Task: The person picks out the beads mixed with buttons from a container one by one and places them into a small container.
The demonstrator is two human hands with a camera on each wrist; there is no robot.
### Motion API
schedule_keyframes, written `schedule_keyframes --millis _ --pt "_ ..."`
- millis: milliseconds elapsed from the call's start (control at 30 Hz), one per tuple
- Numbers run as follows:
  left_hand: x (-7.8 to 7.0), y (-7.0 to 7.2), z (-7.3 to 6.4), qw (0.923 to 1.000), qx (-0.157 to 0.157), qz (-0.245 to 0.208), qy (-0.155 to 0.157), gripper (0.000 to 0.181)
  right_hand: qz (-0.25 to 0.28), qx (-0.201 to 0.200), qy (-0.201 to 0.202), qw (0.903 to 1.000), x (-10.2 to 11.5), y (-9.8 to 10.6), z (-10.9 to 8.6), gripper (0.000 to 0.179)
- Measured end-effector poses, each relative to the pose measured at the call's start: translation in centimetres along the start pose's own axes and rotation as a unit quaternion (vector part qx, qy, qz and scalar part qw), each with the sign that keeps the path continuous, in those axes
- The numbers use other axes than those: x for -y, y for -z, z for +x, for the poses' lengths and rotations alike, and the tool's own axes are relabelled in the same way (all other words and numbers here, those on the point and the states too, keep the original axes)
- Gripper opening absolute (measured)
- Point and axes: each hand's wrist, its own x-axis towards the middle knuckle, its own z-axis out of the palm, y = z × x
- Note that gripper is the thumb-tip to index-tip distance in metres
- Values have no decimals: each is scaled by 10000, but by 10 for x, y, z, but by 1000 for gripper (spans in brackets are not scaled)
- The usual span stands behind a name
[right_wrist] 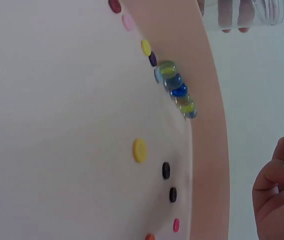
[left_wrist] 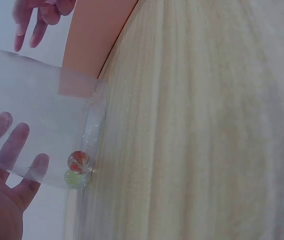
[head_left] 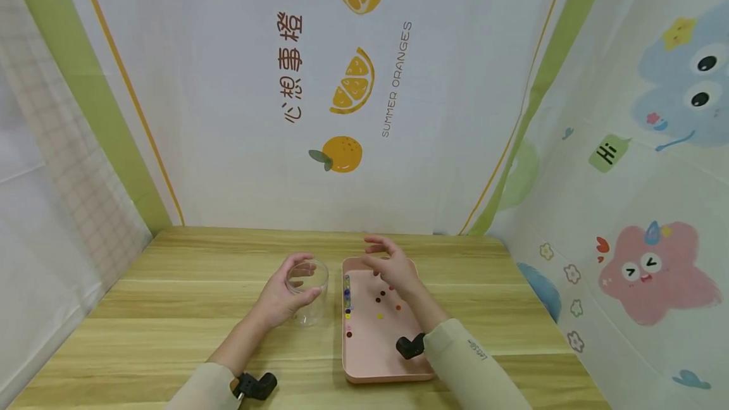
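Note:
My left hand (head_left: 280,296) holds a clear plastic cup (head_left: 310,312) beside the tray, fingers and thumb around its side. Two marbles (left_wrist: 77,169), one reddish and one greenish, lie at the bottom of the cup in the left wrist view. Over the far end of the pink tray (head_left: 387,369) hovers my right hand (head_left: 395,269), its fingers spread and loosely bent toward the cup, with nothing seen between them. Several glass marbles (right_wrist: 179,90) sit in a row along the tray's left wall.
Small flat buttons lie scattered in the tray, among them a yellow button (right_wrist: 139,150), a black button (right_wrist: 166,170) and a dark red button (head_left: 349,335). The wooden table (head_left: 188,296) ends at a printed curtain (head_left: 245,163) behind. Another curtain (head_left: 604,258) hangs at the right.

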Motion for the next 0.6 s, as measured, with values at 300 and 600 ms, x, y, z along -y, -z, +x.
schedule_keyframes --millis 300,600 --pt "-1 0 0 10000 -25 36 31 67 59 -109 -138 9998 -8 9 3 52" --pt "-1 1 0 9999 14 88 86 67 -88 -137 -268 9995 -18 12 7 49"
